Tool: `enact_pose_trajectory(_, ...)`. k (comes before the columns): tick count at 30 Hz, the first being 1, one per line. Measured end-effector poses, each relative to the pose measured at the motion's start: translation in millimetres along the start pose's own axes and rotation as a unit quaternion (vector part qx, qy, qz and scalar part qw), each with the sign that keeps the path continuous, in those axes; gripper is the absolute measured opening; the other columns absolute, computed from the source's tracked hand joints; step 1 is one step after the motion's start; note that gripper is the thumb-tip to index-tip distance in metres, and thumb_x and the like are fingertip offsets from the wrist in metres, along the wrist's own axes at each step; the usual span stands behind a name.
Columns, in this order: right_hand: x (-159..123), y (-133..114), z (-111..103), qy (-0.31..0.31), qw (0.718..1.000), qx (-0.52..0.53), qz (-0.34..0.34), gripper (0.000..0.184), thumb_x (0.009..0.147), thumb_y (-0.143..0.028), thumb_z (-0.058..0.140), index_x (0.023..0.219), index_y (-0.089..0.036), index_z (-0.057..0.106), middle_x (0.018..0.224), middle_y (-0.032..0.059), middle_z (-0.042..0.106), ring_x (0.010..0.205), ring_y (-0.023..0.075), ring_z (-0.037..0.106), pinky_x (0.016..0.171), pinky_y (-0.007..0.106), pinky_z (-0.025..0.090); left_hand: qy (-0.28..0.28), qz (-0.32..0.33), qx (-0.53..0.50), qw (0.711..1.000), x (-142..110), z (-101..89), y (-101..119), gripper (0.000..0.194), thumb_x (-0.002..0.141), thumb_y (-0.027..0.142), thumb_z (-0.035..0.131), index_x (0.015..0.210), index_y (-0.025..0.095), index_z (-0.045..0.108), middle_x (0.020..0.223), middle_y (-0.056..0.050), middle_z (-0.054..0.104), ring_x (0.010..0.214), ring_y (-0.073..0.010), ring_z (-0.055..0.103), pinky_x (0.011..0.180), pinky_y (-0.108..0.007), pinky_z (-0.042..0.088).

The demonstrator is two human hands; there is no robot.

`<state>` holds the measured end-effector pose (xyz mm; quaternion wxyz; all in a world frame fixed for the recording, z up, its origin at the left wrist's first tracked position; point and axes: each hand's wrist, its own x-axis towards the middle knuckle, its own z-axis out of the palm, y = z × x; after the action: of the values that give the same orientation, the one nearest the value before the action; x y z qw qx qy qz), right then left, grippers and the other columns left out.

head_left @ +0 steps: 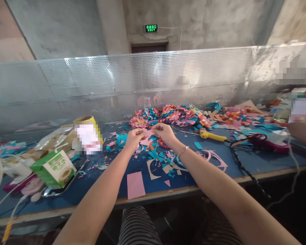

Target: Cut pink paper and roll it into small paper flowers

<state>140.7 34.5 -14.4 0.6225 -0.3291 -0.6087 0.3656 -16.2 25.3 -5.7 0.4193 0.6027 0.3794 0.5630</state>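
Pink paper piece (148, 133) held between left hand (135, 138) and right hand (164, 132)

Thumb and fingers of the left hand are clamped on one side of the pink paper piece, and those of the right hand on the other, so the hands nearly meet. The piece is held above the middle of the blue desk (156, 190), in front of a colourful heap of cut paper (173, 115). A bracelet (183, 151) circles the right wrist.

Below the hands, teal scraps (156, 154) lie scattered among pink and cream bits. A pink sheet (136, 185) lies flat near the front edge, with a cream cut-out (153, 170) to its right. Further right, a tool with a yellow handle (213, 136) lies on the desk, near a twisted black cord (241, 165).

To the left, a green and white carton (53, 169) leans over a shiny tray (49, 194), and a tape roll (84, 119) stands behind it, partly covered by a blurred patch. At the far right, another person's forearm (302, 133) reaches in over the desk. A perforated metal screen (91, 88) runs along the back; above it, a lit exit sign (151, 28) shows against the grey wall (201, 23).
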Motion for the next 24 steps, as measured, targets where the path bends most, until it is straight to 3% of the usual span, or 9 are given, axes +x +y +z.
enact_pose_trajectory(10,0.2,2.9,-1.3,-0.01,1.0,-0.011,-0.028,0.02,0.059,-0.033,0.065,0.068,-0.018,0.057,0.068,0.0008,0.059,0.063,0.0118,0.053,0.062,0.026,0.044,0.005,0.033,0.017,0.999,-0.5,1.3,-1.2,0.015,0.058,0.027,0.066,0.066,0.016,0.059,0.059,0.001,0.057,0.056,-0.0103,0.054,0.059,-0.024,0.046)
enact_pose_trajectory(18,-7.3,-0.8,5.5,-0.069,0.993,-0.071,-0.065,0.022,0.066,-0.035,0.062,0.075,-0.016,0.06,0.072,0.0018,0.061,0.065,0.0122,0.055,0.062,0.025,0.045,-0.022,0.094,0.072,0.993,-4.2,1.8,2.1,0.01,0.064,0.026,0.06,0.066,0.016,0.057,0.055,0.003,0.053,0.054,-0.0093,0.051,0.055,-0.022,0.043)
enact_pose_trajectory(24,-8.7,-0.9,3.1,-0.038,0.989,-0.1,-0.101,0.02,0.066,-0.036,0.062,0.068,-0.016,0.062,0.069,0.0032,0.063,0.067,0.0143,0.057,0.063,0.026,0.045,-0.035,0.123,0.108,0.986,-3.8,1.7,1.2,0.011,0.066,0.027,0.059,0.067,0.017,0.059,0.056,0.002,0.054,0.054,-0.0091,0.051,0.055,-0.021,0.042)
